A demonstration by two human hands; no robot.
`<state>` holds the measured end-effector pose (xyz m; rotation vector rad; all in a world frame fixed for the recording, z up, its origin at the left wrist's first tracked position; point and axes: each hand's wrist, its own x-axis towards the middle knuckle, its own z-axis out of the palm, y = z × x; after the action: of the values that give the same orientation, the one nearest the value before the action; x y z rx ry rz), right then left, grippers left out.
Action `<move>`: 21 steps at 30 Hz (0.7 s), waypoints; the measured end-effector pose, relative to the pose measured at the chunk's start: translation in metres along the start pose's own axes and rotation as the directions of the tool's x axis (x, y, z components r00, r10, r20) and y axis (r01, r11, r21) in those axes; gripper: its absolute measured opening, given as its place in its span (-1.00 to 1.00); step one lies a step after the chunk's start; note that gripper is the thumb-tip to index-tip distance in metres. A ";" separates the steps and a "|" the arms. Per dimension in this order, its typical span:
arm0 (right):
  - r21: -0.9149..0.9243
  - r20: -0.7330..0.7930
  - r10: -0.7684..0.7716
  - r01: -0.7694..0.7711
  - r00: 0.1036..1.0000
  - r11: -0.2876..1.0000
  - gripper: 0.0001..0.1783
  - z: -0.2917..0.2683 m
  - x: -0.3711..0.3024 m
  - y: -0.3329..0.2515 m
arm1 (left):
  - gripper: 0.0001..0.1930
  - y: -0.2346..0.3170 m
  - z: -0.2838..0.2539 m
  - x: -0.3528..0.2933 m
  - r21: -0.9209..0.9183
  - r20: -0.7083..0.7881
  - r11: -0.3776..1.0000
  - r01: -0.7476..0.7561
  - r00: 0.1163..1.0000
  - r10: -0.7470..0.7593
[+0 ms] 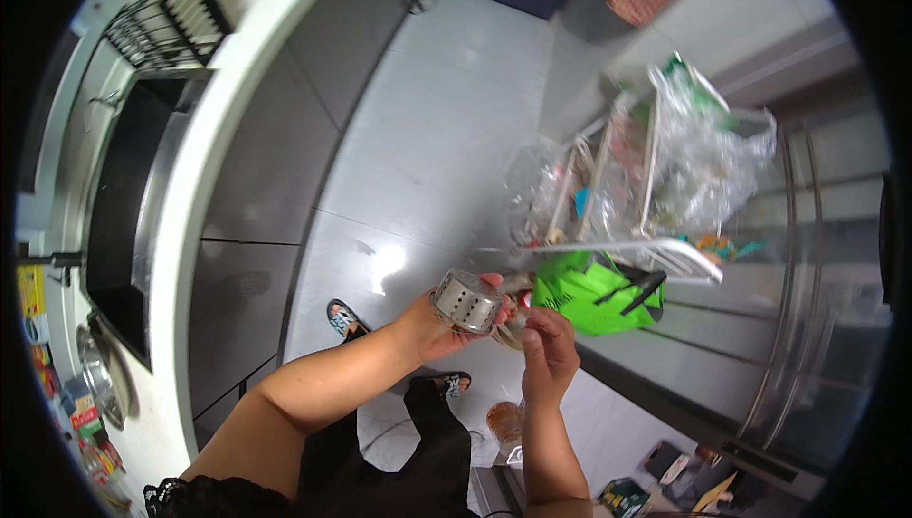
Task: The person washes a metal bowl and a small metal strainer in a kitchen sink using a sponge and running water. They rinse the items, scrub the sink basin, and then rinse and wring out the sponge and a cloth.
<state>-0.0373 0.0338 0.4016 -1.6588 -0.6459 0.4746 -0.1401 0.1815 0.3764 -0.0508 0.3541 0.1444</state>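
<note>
A small metal sink strainer (467,301) with rows of holes in its wall rests in my left hand (429,328). The fingers of that hand wrap round it, and it is tilted with its side toward me. Just to its right, close to the strainer's edge, is my right hand (551,352), its thumb and fingers drawn together. What it pinches, if anything, is too small to make out. Beyond my fingers lies a bright green bag (594,295) with black parts.
A white wire rack (608,247) full of clear plastic bags (708,162) stands at the right. Along the left runs a white counter (171,328) with a dark sink (133,195) and a metal bowl (100,375). A jar (503,421) of brownish contents stands near my right forearm.
</note>
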 end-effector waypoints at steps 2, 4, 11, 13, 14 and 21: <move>0.101 0.184 -0.111 0.094 0.977 0.990 -0.65 0.060 0.015 -0.061 | -0.78 0.038 0.017 -0.042 0.038 -0.090 0.998 -0.042 0.995 0.045; 0.149 0.309 -0.204 0.165 0.929 0.975 -0.60 0.118 0.033 -0.110 | -0.78 0.077 0.042 -0.086 0.051 -0.039 0.992 -0.114 0.992 0.116; 0.336 0.521 -0.499 0.371 0.692 0.866 -0.67 0.306 0.041 -0.209 | -0.80 0.200 0.069 -0.235 0.095 -0.193 0.895 -0.435 0.874 0.445; 0.372 0.533 -0.556 0.414 0.637 0.831 -0.71 0.348 0.032 -0.222 | -0.79 0.224 0.069 -0.274 0.136 -0.241 0.848 -0.512 0.813 0.530; 0.380 0.536 -0.562 0.415 0.630 0.827 -0.74 0.366 0.028 -0.229 | -0.78 0.233 0.070 -0.290 0.156 -0.270 0.824 -0.545 0.779 0.566; 0.385 0.781 -0.204 -0.198 0.591 0.902 -0.92 0.477 -0.010 -0.255 | -0.78 0.263 0.057 -0.384 -0.033 -0.485 0.656 -0.754 0.586 0.650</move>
<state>-0.3849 0.4154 0.5634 -0.9257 -1.1112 1.3282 -0.5157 0.3948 0.5576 -0.1812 0.8034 1.0071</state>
